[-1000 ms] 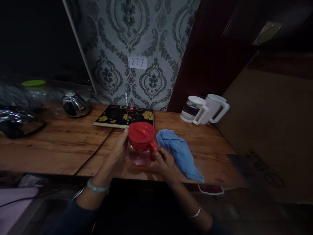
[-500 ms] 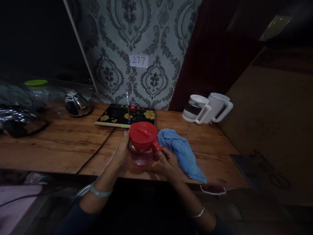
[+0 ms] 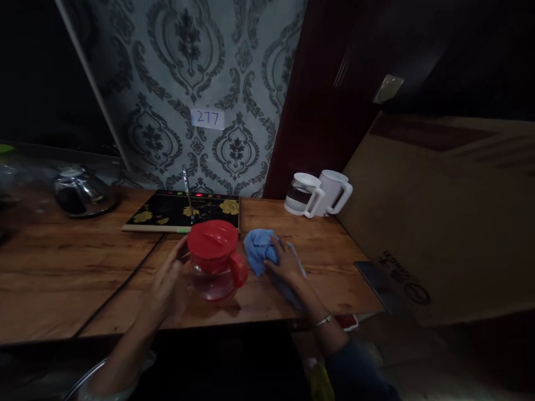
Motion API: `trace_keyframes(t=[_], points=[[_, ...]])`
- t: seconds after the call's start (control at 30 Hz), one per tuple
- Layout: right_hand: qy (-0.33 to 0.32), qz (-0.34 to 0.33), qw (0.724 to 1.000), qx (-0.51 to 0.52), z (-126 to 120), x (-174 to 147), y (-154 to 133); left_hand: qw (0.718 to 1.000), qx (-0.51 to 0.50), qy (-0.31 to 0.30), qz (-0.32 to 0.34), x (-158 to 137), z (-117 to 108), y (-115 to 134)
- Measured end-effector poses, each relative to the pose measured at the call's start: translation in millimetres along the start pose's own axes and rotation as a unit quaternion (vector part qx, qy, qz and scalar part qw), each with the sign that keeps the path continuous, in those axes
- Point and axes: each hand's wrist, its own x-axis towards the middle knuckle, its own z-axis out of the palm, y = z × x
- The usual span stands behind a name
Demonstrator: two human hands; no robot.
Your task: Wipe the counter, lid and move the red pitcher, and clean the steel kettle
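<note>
A clear glass jug (image 3: pixel 213 282) with a red lid (image 3: pixel 213 238) and red handle stands near the front edge of the wooden counter. My left hand (image 3: pixel 167 281) is beside the jug's left side, fingers loosely apart and slightly blurred; whether the fingertips touch the glass I cannot tell. To the right, my right hand (image 3: pixel 286 262) is closed on a blue cloth (image 3: pixel 257 250), bunching it up on the counter. The jug's handle points right, toward the cloth.
Behind the jug lies a black induction cooker (image 3: pixel 175 210) with gold flowers and a lit red display; its cord runs to the front left. A silver kettle (image 3: pixel 81 192) stands at the left. Two white-handled jugs (image 3: pixel 301 196) stand back right, by a cardboard box (image 3: pixel 438 217).
My right hand has let go of the jug's handle and taken hold of the blue cloth, which is now bunched. My left hand has loosened beside the jug. The view has turned right.
</note>
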Motion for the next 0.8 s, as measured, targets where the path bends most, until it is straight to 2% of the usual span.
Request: trace_keyframes(t=[0.07, 0.2, 0.3, 0.37, 0.47, 0.53, 0.6, 0.67, 0.7, 0.8], points=[[-0.005, -0.003, 1.0, -0.019, 7, -2, -7, 0.999, 0.04, 0.015, -0.005, -3, -11, 1], [0.027, -0.023, 0.999, 0.005, 11, -17, -11, 0.983, 0.154, 0.093, -0.036, -11, -27, 13], [0.046, -0.009, 0.995, 0.087, 10, -30, 1, 0.969, 0.2, 0.143, 0.007, -17, -28, 29], [0.072, 0.006, 0.981, 0.182, 4, -39, 10, 0.962, 0.217, 0.156, 0.055, -22, -24, 40], [0.133, 0.048, 0.928, 0.345, -20, -60, 14, 0.958, 0.225, 0.13, 0.123, -35, -12, 52], [0.185, 0.085, 0.893, 0.4, -46, -77, 5, 0.959, 0.219, 0.071, 0.164, -46, -2, 58], [0.223, 0.086, 0.882, 0.405, -75, -95, -12, 0.963, 0.196, -0.007, 0.187, -56, 10, 62], [0.278, 0.027, 0.884, 0.375, -99, -108, -38, 0.964, 0.169, -0.073, 0.194, -65, 20, 61], [0.297, -0.028, 0.883, 0.362, -107, -113, -54, 0.963, 0.159, -0.09, 0.197, -70, 22, 59], [0.271, -0.229, 0.864, 0.358, -116, -117, -107, 0.963, 0.191, -0.085, 0.169, -83, 19, 44]])
